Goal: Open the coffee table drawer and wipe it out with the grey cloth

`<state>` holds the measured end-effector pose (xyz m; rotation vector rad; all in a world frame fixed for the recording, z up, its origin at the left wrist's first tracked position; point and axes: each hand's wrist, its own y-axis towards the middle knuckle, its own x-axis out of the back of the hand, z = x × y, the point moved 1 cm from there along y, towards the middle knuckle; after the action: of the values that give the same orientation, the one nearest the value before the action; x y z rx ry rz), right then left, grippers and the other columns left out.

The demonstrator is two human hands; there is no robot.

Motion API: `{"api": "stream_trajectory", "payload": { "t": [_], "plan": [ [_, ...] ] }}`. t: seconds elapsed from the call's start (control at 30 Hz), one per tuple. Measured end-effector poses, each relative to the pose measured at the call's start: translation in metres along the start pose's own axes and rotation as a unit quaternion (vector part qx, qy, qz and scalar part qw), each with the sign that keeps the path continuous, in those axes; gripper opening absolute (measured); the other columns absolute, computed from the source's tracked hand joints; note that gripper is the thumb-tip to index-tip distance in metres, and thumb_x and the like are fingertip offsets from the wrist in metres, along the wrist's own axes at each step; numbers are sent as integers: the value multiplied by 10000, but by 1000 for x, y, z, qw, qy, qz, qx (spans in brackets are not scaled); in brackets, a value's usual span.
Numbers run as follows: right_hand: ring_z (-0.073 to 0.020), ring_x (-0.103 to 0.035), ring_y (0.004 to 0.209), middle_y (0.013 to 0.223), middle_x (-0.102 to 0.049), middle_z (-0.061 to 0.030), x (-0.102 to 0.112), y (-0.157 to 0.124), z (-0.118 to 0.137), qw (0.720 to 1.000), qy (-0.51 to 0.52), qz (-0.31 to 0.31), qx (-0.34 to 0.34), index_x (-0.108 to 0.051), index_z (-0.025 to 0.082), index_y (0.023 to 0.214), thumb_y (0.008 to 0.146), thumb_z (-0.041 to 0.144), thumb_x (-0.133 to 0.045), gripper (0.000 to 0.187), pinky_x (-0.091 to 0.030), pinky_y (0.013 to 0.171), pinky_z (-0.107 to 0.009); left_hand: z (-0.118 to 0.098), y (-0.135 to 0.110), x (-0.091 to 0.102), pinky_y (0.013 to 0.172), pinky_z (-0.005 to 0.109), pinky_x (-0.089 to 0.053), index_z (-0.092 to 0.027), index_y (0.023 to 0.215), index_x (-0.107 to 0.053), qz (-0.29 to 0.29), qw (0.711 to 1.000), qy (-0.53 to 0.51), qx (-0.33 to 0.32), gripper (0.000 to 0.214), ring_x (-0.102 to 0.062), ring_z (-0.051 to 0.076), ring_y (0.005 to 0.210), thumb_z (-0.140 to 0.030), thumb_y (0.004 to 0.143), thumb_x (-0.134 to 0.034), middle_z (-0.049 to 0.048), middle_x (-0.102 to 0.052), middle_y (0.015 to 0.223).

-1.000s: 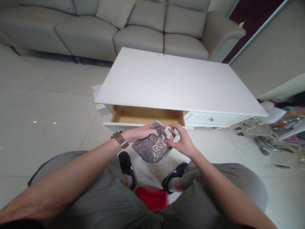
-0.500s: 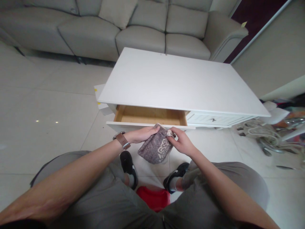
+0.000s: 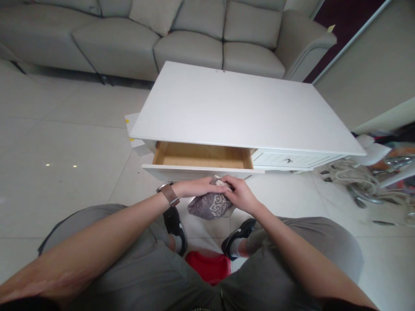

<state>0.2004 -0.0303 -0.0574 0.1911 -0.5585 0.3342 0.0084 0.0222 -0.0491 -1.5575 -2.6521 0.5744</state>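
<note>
Between my hands hangs a grey-brown cloth (image 3: 212,206) with a cream pattern, folded or bunched; I cannot tell its exact kind. My left hand (image 3: 199,186), with a brown-strapped watch (image 3: 169,193) at the wrist, grips its upper left part, thumb side up. At the upper right edge, my right hand (image 3: 240,194) has its fingers closed on the same cloth, close to the left fingertips. Just beyond the hands, a drawer (image 3: 202,156) with a bare wooden inside is pulled out of the white coffee table (image 3: 243,108).
A second drawer (image 3: 292,159) on the right is closed. A grey sofa (image 3: 188,49) stands behind the table, and a white box (image 3: 141,147) pokes out at its left. Cables and clutter (image 3: 366,181) lie on the right floor. A red object (image 3: 209,267) is between my feet.
My left hand has shifted right across the top of the cloth, bringing both hands together. The cloth's upper part is more bunched. The drawer stays pulled out.
</note>
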Motion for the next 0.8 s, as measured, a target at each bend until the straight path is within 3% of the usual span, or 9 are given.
{"api": "stream_trajectory", "payload": {
  "t": [0.1,0.27,0.4,0.53,0.63,0.73,0.8],
  "plan": [
    [-166,-570,714,802,-633,23,-4,-2,-2,999,-14,-24,-34,-571,241,938,879,256,-644,95,-418,679,-282,4,1,-2,869,357,-543,-158,1000,-753,-20,998,68,1,423,-701,236,916,-448,713,-866,75,-777,980],
    [-157,-540,712,814,-604,31,6,1,-5,999,-5,-33,-43,-514,245,930,852,309,-677,192,-404,663,-275,7,5,2,899,365,-534,-151,1025,-742,-89,993,74,-2,419,-702,259,978,-513,815,-758,92,-782,1038],
    [-152,-520,700,798,-597,50,25,3,-8,997,-35,36,-61,-530,237,972,773,349,-774,333,-380,639,-266,3,4,11,910,379,-534,-141,1044,-729,-128,991,22,16,507,-701,274,994,-586,802,-755,104,-780,1054],
    [-154,-530,703,790,-610,49,41,1,-20,990,-66,75,-101,-578,225,970,766,309,-767,291,-373,642,-269,1,2,21,910,392,-530,-139,1011,-722,-171,984,-43,22,531,-706,257,930,-603,764,-796,101,-777,1032],
    [-173,-549,758,837,-618,30,49,1,-26,993,-67,15,-98,-578,228,1000,780,345,-773,317,-416,687,-292,-1,2,25,906,387,-533,-132,1003,-725,-179,977,-117,6,494,-711,237,891,-541,749,-834,104,-781,1008],
    [-223,-562,925,977,-603,-25,53,2,-22,989,-93,-109,-27,-558,237,991,770,345,-804,348,-462,821,-361,-3,2,27,868,359,-546,-126,1000,-729,-196,962,-188,6,408,-719,219,849,-451,776,-833,105,-787,961],
    [-248,-547,987,1001,-576,-45,52,2,-17,983,-116,-145,17,-558,243,939,788,331,-806,303,-461,884,-400,-4,2,27,830,346,-556,-122,979,-731,-206,954,-218,18,340,-723,212,809,-406,809,-810,106,-788,923]
  ]
}}
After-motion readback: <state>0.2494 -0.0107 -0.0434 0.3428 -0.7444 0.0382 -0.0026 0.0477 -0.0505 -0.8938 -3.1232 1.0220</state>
